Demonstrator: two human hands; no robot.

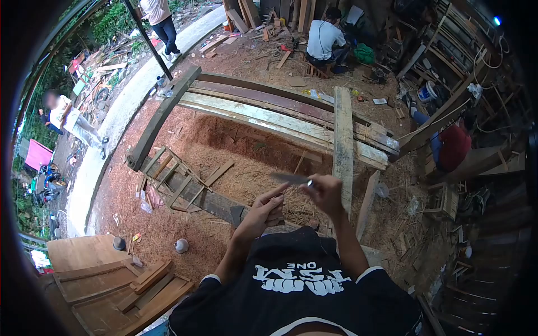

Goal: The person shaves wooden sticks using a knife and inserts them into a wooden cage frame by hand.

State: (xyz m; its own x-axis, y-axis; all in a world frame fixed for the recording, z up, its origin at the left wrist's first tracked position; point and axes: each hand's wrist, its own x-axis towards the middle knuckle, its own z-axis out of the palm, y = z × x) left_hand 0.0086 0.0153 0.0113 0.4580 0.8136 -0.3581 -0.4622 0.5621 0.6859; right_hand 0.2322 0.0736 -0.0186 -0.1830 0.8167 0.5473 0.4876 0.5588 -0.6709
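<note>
My right hand (326, 195) is closed around the handle of a knife (290, 178), whose grey blade points left. A shiny bit of metal shows where the blade meets my fist. Just below the blade is my left hand (262, 215), its index finger stretched toward the blade and the other fingers curled in. Whatever those curled fingers hold, if anything, is too small to make out. Both hands are in front of my chest, above the shavings-covered ground.
Long boards (263, 119) lie across wooden beams ahead, with an upright-running plank (343, 140) at their right. A wooden ladder-like frame (174, 176) is to the left. Wooden panels (120, 280) stand lower left. A person (325, 42) crouches at the back; another in red (453, 148) is at right.
</note>
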